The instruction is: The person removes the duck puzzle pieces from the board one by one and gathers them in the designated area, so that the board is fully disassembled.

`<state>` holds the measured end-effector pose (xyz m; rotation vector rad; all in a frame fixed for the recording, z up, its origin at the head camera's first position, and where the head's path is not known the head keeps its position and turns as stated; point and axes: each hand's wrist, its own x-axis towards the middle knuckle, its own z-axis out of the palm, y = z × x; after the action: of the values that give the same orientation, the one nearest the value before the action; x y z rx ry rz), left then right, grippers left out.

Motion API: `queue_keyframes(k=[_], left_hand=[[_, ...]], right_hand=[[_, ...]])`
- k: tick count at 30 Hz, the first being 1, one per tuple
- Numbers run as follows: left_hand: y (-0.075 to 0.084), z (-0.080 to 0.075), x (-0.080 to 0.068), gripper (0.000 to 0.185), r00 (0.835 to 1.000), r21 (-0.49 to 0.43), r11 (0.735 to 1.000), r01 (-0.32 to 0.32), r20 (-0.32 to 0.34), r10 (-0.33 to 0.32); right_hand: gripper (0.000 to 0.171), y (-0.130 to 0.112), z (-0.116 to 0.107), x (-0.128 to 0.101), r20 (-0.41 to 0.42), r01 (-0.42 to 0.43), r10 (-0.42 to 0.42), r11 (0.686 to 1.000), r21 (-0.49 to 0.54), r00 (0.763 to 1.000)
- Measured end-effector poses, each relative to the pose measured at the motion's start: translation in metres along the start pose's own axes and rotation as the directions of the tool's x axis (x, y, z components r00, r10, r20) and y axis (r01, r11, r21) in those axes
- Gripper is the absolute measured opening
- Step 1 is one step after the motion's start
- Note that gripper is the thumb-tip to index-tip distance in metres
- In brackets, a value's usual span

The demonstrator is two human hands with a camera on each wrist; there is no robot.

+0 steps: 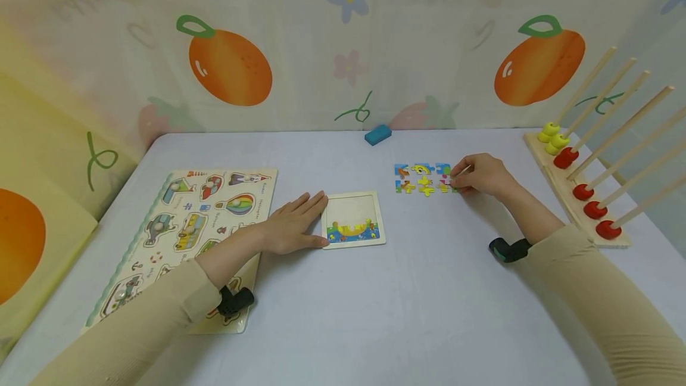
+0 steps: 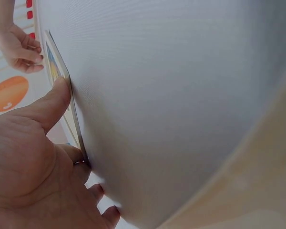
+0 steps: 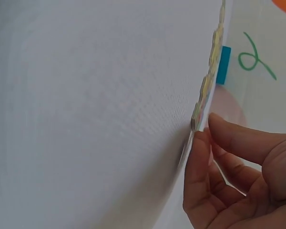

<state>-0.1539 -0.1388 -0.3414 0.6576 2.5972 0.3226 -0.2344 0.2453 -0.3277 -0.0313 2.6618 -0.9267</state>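
Item 1: my right hand point(image 1: 479, 175). It lay on the table at the right end of the loose jigsaw pieces point(image 1: 423, 179), fingers curled toward the nearest one. In the right wrist view my fingertips point(image 3: 200, 143) met the edge of that end piece point(image 3: 196, 119); thumb and forefinger sat on either side of it, pinching it low against the cloth.

Item 2: loose jigsaw pieces. Two short rows, blue, yellow and pink, flat on the pale tablecloth point(image 1: 375, 302), just left of my right hand and well right of the tray.

Item 3: my left hand point(image 1: 293, 224). Fingers straight and together, palm down, its fingertips pressed on the left edge of the wooden jigsaw tray point(image 1: 354, 217). In the left wrist view my thumb point(image 2: 52, 102) lay along the tray's rim point(image 2: 62, 71).

Item 4: wooden jigsaw tray. Square, lying flat, its bottom row filled with blue and yellow pieces, upper part bare.

Item 5: vehicle peg puzzle board point(image 1: 182, 237), under my left forearm.

Item 6: blue block point(image 1: 377, 134), at the far edge of the table.

Item 7: bead rack with slanted rods point(image 1: 581, 183), yellow and red beads, to my right.
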Motion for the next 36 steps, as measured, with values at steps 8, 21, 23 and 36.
queue_keyframes(k=[8, 21, 23, 36], left_hand=[[-0.001, -0.001, -0.001, 0.086, 1.0, -0.016, 1.0, -0.013, 0.001, 0.013], [-0.001, 0.0, -0.001, 0.086, 1.0, -0.026, 1.0, -0.017, 0.004, 0.017], [-0.001, 0.0, -0.001, 0.086, 1.0, -0.028, 0.999, -0.016, 0.006, 0.016], [-0.001, 0.0, -0.001, 0.086, 1.0, -0.018, 1.0, -0.009, 0.003, 0.009]], right_hand=[[0.029, -0.01, 0.006, 0.001, -0.041, 0.047, -0.049, 0.997, -0.055, 0.998], [0.019, -0.045, 0.033, -0.006, -0.018, 0.144, -0.145, 0.989, -0.038, 0.989], [0.018, -0.049, 0.039, -0.007, -0.012, 0.162, -0.163, 0.986, -0.031, 0.987], [0.018, -0.079, 0.069, -0.017, 0.071, 0.237, -0.245, 0.966, 0.106, 0.967]])
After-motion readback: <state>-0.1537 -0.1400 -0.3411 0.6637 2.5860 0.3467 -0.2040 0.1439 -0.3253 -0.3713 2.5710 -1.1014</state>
